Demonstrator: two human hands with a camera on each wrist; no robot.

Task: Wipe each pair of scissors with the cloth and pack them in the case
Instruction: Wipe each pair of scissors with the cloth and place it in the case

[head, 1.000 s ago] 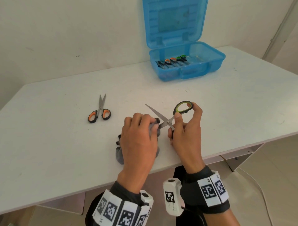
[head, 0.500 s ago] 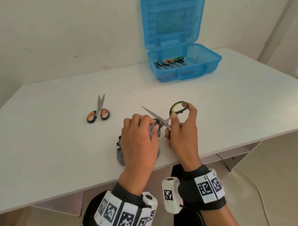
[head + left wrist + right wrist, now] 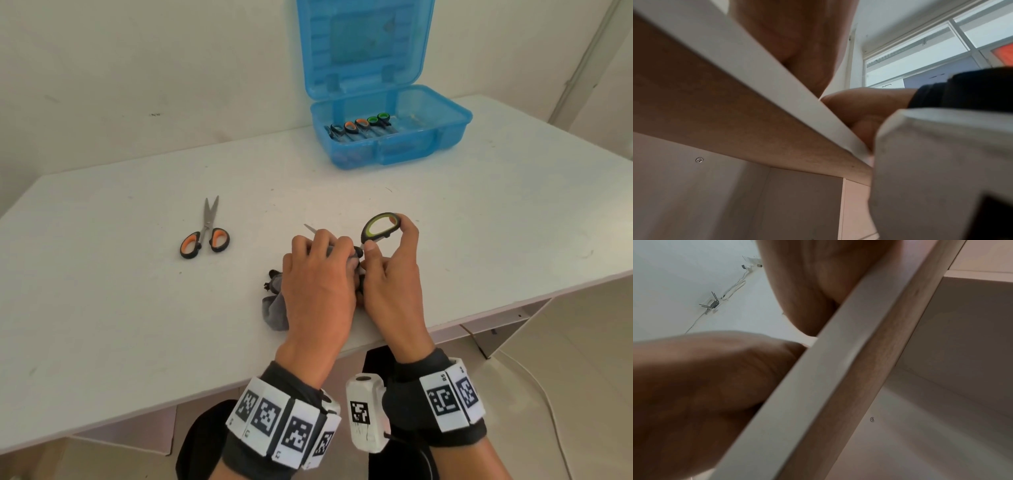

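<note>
Green-handled scissors [image 3: 381, 226] are held near the table's front edge. My right hand [image 3: 390, 270] pinches their handle loop between thumb and fingers. My left hand [image 3: 318, 274] grips the grey cloth [image 3: 274, 308] around the blades, so only the blade tip [image 3: 309, 228] shows beyond the fingers. Orange-handled scissors [image 3: 205, 237] lie flat on the table to the left, blades pointing away. The blue case [image 3: 390, 133] stands with its lid up at the back, with several scissors [image 3: 359, 126] inside. Both wrist views show only the table edge [image 3: 760, 78] and palms from below.
The white table [image 3: 137, 308] has bare surface on the left and right. Its front edge runs just under my wrists. A wall stands close behind the case, and a white cable [image 3: 548, 394] lies on the floor to the right.
The left hand with the cloth has slid up along the blades toward the tip, covering more of them. The right hand keeps its hold on the green handle.
</note>
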